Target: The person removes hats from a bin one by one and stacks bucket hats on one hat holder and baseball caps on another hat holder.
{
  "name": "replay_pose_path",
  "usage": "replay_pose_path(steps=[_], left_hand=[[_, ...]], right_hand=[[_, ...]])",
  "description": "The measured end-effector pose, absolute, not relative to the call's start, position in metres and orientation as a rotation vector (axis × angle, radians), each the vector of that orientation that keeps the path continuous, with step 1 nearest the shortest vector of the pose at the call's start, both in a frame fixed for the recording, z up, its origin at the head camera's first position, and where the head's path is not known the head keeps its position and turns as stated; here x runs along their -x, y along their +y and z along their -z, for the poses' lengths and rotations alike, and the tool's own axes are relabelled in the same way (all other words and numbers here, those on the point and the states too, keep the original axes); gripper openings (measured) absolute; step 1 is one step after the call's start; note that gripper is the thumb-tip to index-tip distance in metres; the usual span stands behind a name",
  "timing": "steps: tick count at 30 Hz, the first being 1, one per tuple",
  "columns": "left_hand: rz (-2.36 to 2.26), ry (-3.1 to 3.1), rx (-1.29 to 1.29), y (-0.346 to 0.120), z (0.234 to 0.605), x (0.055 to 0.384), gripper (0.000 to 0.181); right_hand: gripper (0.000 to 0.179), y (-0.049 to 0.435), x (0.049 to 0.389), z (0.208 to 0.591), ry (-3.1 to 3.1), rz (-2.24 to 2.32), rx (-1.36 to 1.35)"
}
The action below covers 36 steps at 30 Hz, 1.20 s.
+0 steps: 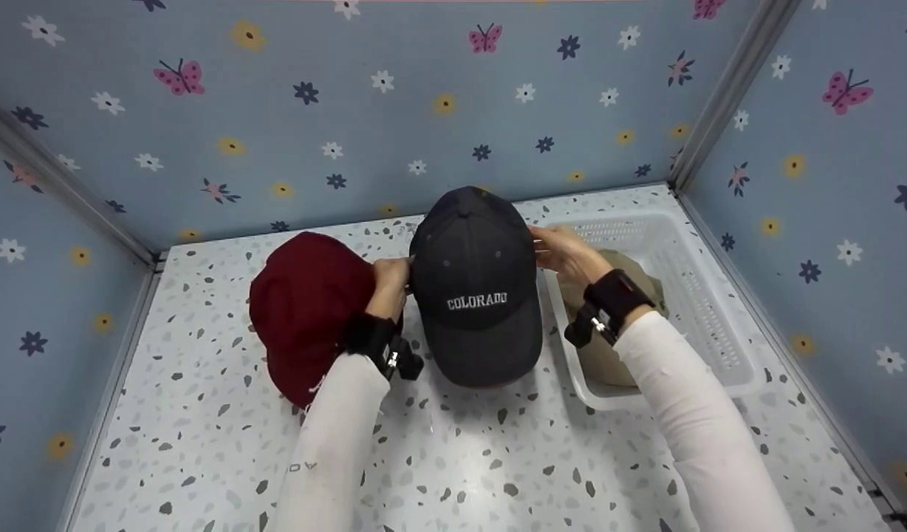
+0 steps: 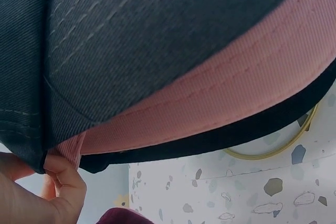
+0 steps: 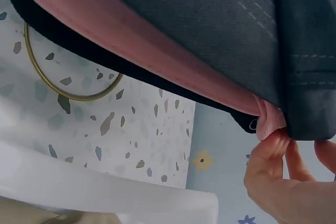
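A dark grey baseball cap (image 1: 477, 266) with "COLORADO" in white letters is at the middle, its brim toward me. Under its brim, the left wrist view shows a pink layer (image 2: 210, 108) and a black one (image 2: 173, 145), like caps stacked together. My left hand (image 1: 389, 284) pinches the lower edge of the grey cap on its left side. On the opposite side, my right hand (image 1: 568, 251) pinches the edge, thumb and fingertips at the grey and pink fabric. A gold ring (image 3: 73, 95) shows below the caps on the table.
A maroon cap (image 1: 306, 303) lies to the left, partly behind my left wrist. On the right stands a white plastic basket (image 1: 719, 325) with a beige cap (image 1: 608, 362) inside, partly covered by my right arm. Flowered panels (image 1: 424, 89) border the speckled table (image 1: 202, 458).
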<state>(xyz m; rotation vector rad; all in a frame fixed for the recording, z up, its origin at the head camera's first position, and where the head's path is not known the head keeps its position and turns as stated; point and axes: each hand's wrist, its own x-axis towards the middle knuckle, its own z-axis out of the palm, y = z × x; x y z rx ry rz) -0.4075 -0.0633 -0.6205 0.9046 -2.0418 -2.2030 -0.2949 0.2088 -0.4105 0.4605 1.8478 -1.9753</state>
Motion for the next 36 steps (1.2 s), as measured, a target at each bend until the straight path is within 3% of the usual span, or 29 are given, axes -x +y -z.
replay_pose_path(steps=[4,8,11,15,19,23,31,36], left_hand=[[2.216,-2.03,-0.907,-0.058,0.589,0.387,0.023],[2.23,-2.019,-0.89,-0.058,0.593,0.391,0.016],[2.226,-2.017,-0.865,-0.062,0.625,0.414,0.019],[2.182,-2.073,-0.878,-0.07,0.683,0.459,0.029],[2.162,-2.081,-0.924,-0.075,0.717,0.485,0.037],[2.19,-2.06,-0.903,-0.076,0.722,0.487,0.035],[2.125,-2.186,-0.693,-0.075,0.699,0.47,0.007],[1.958,-2.345,-0.615,-0.081,0.73,0.495,0.028]], right_hand=[[0.018,0.212,0.299,0.411,1.744,1.986,-0.504],[0.03,0.215,0.3,0.41,1.678,1.919,-0.492],[0.034,0.217,0.301,0.41,1.657,1.894,-0.484],[0.026,0.217,0.301,0.409,1.655,1.939,-0.486],[0.022,0.214,0.296,0.407,1.657,2.012,-0.446],[0.025,0.208,0.286,0.399,1.78,2.022,-0.341],[0.041,0.196,0.283,0.396,2.242,1.765,-0.145],[0.044,0.197,0.296,0.415,2.297,1.697,-0.209]])
